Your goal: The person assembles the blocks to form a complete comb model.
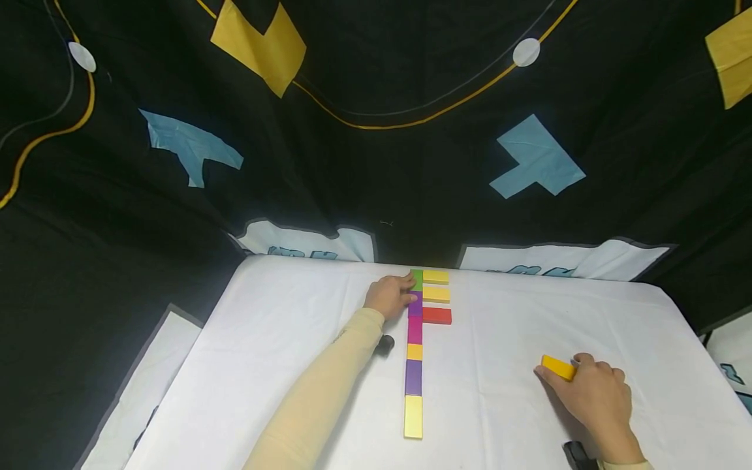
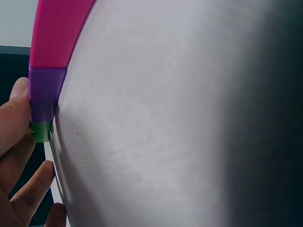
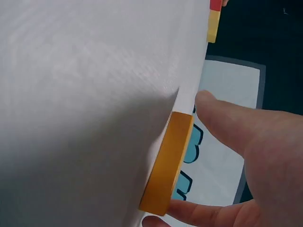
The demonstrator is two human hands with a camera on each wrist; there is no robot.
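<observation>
At the far end of a column of coloured blocks, my left hand touches the left side, with fingertips at the green block and thumb beside the purple block. Nearer along that line lie a magenta block, a small orange block, another purple block and a pale yellow block. Two yellow blocks and a red block extend rightward from the column's far part. Over on the right, my right hand holds a yellow-orange block by its ends, between thumb and fingers.
A white cloth covers the table. Beyond its far edge hangs a dark curtain with yellow and blue shapes. A small dark round object shows beside the left forearm, and a black device is at the right wrist.
</observation>
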